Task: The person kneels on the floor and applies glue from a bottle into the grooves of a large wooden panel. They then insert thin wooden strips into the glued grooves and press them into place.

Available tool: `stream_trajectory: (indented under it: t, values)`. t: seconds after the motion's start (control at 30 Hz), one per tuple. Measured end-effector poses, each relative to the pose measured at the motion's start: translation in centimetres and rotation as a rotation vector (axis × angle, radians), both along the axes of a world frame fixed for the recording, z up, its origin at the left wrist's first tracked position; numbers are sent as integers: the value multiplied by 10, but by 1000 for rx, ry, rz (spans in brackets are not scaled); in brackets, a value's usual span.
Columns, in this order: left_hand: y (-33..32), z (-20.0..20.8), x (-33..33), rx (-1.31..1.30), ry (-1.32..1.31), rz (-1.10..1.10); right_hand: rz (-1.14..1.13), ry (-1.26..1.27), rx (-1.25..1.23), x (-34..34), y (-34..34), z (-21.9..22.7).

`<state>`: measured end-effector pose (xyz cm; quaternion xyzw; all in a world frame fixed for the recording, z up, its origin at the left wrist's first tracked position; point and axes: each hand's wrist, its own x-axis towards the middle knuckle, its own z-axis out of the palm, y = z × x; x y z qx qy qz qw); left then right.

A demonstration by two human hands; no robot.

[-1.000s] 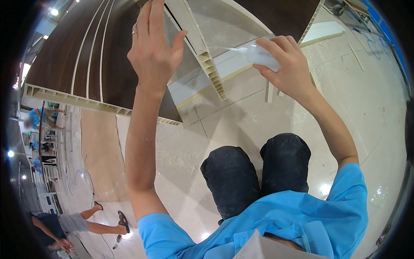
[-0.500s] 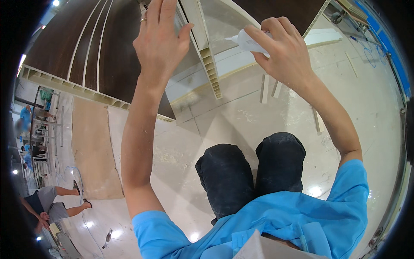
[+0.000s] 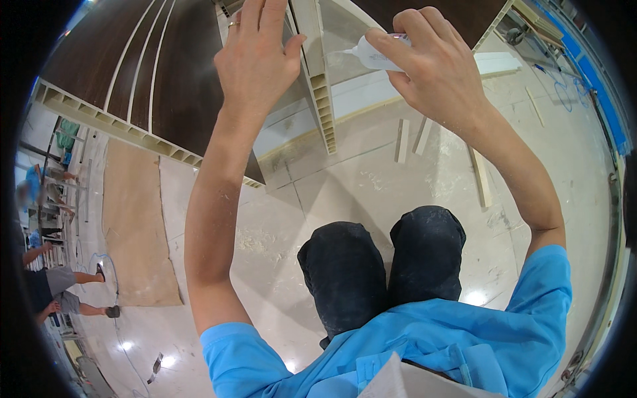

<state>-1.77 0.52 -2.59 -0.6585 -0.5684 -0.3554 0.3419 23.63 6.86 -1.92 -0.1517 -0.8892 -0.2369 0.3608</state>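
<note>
My right hand (image 3: 441,69) is wrapped round a white squeeze bottle (image 3: 379,54) with a thin pointed nozzle. The bottle lies tilted on its side, its tip pointing left toward a pale hollow-core panel edge (image 3: 323,99). I cannot tell whether the tip touches anything. My left hand (image 3: 257,63) is open, back upward, fingers stretched forward and thumb apart, over the gap between that pale edge and a dark brown panel (image 3: 189,79). The fingertips run out of the picture at the top, so what they touch is hidden. Another dark panel (image 3: 424,10) is beyond the bottle.
Wood strips (image 3: 480,178) and pale dust lie on the tiled floor (image 3: 345,189) before my knees (image 3: 345,265). A brown sheet (image 3: 136,225) covers floor at the left, where a person in shorts (image 3: 63,288) walks. A blue hose (image 3: 564,93) lies at the far right.
Both hands have shifted slightly: the left to the right, the right a little upward with the bottle. At the left the walking person's legs have changed position. The whole view has tilted slightly.
</note>
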Motion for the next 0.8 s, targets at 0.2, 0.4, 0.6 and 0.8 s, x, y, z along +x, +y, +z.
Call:
stream_trajectory:
  t: [0.2,0.4,0.6,0.8]
  values:
    - [-2,2,3,-7,-22,2,10,-10,71,-3,-5,16]
    - [-4,3,1,-14,-16,-3,54,32,138,-7,3,20]
    - [-3,3,2,-26,-21,15,66,21,140,-4,0,28]
    - [-2,4,2,-24,-15,21,93,85,217,-11,5,33]
